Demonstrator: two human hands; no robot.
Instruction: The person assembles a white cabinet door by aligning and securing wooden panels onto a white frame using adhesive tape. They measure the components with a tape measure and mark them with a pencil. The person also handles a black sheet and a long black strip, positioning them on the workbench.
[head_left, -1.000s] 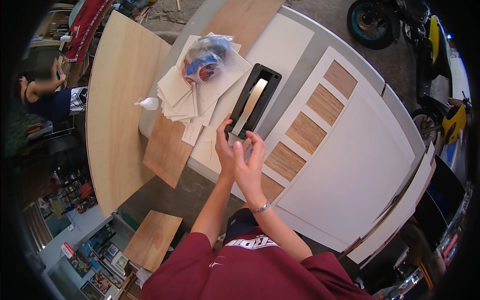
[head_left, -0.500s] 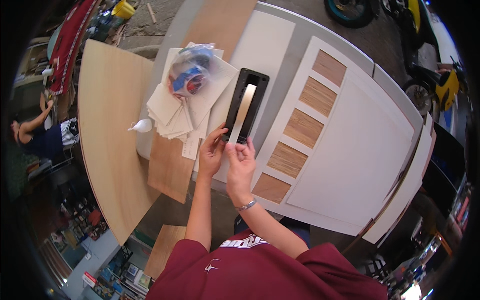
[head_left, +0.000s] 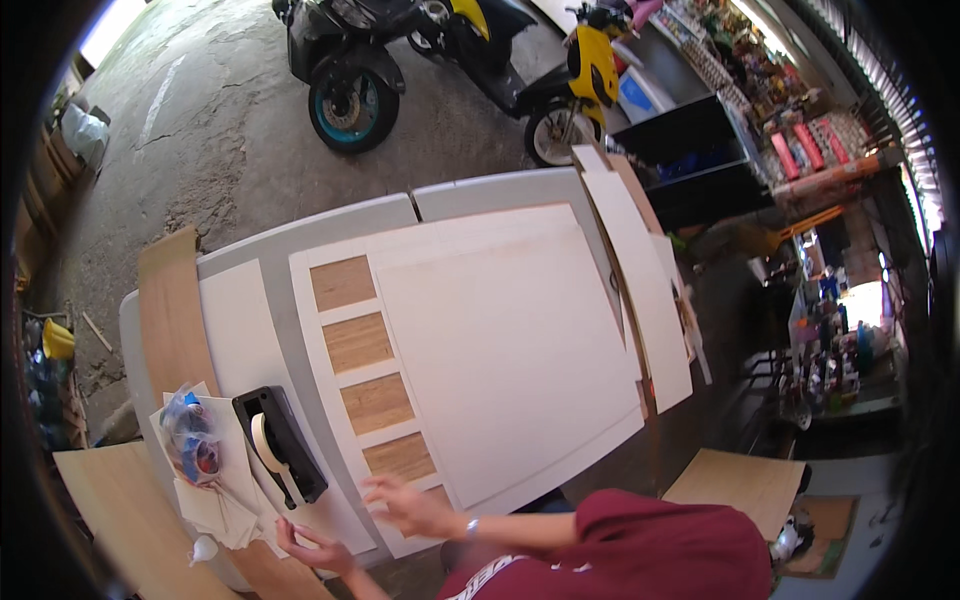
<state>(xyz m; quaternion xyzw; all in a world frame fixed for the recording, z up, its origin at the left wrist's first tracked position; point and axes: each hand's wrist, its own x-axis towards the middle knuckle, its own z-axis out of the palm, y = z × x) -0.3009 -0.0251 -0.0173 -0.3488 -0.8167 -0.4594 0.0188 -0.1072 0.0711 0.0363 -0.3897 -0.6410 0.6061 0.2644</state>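
Observation:
A black tape dispenser (head_left: 305,455) with a roll of cream-coloured tape (head_left: 264,446) stands on white board strips at the table's left side. My left hand (head_left: 318,548) is just in front of the dispenser's near end, fingers loosely curved and apart, with nothing visible in them. To its right, my right hand (head_left: 410,508) hovers over the near left corner of a white panel (head_left: 500,350), fingers spread and slightly blurred. Wood-grain rectangles (head_left: 358,342) run down the panel's left side. No tape strip can be made out in either hand.
Left of the dispenser, a plastic bag of coloured rolls (head_left: 192,440) lies on white card pieces (head_left: 215,515), near a small white bottle (head_left: 203,549). Long boards (head_left: 640,290) lean along the table's right edge. Motorcycles (head_left: 350,90) stand beyond the table.
My view has swung to the right. Both hands have left the tape end at the dispenser and moved apart, the right one over to the panel.

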